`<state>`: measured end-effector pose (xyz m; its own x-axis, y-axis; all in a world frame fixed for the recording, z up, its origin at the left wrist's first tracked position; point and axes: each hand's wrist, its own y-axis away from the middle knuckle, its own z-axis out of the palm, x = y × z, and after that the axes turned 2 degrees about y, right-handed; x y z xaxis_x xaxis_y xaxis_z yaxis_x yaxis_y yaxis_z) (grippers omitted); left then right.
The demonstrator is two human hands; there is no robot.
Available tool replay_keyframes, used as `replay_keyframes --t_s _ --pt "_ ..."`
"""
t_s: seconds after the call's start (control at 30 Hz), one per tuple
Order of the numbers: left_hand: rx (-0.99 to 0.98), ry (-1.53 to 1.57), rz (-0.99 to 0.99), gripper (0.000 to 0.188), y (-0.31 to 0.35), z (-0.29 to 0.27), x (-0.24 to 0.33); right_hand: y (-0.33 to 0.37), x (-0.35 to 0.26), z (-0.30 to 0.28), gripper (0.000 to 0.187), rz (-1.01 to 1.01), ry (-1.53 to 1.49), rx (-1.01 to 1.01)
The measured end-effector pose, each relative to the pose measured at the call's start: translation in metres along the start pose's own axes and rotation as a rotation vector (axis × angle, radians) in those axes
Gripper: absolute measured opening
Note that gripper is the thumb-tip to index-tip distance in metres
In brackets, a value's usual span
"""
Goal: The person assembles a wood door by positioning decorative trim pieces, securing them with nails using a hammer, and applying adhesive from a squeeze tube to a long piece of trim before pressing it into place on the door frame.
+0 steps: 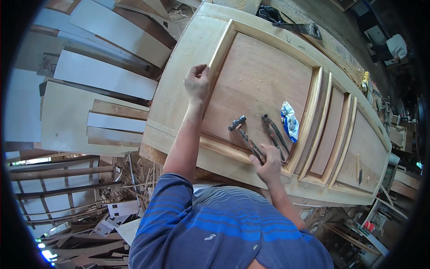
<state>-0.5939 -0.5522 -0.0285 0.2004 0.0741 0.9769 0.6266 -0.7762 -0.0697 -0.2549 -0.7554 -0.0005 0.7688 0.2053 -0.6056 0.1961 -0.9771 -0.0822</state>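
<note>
A large pale wooden door panel with raised mouldings lies in front of me. My left hand is over the left moulding of its biggest recess, thumb and fingers pinched; whatever they hold is too small to make out. In that recess, close to the near edge, lies a hammer, its head pointing away from me. My right hand has the lower handle end between thumb and fingers. Just right of the hammer are dark pincers, with a crumpled white-and-blue plastic packet beside them.
Sawdust is scattered over the recess. A black plastic bag sits at the panel's far edge, and a yellow-handled tool at the far right. Boards are stacked on the left. Another person is at the far right.
</note>
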Motion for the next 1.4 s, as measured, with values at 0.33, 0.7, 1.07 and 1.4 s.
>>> replay_keyframes --t_s 0.33,0.7,1.07,1.4 --pt "0.118 0.054 0.105 0.018 -0.023 0.028 -0.043 -0.01 0.007 0.012 0.035 0.155 -0.133 -0.176" --pt "0.142 -0.06 0.15 0.02 -0.043 0.048 -0.008 -0.078 0.005 0.006 0.04 0.215 -0.359 -0.154" --pt "0.224 -0.162 0.317 0.008 -0.033 0.051 -0.027 -0.123 -0.003 0.007 0.039 0.477 -0.806 -0.24" --pt "0.22 -0.266 0.417 0.008 -0.033 0.053 -0.032 -0.184 -0.035 0.009 0.035 0.185 -0.56 -0.153"
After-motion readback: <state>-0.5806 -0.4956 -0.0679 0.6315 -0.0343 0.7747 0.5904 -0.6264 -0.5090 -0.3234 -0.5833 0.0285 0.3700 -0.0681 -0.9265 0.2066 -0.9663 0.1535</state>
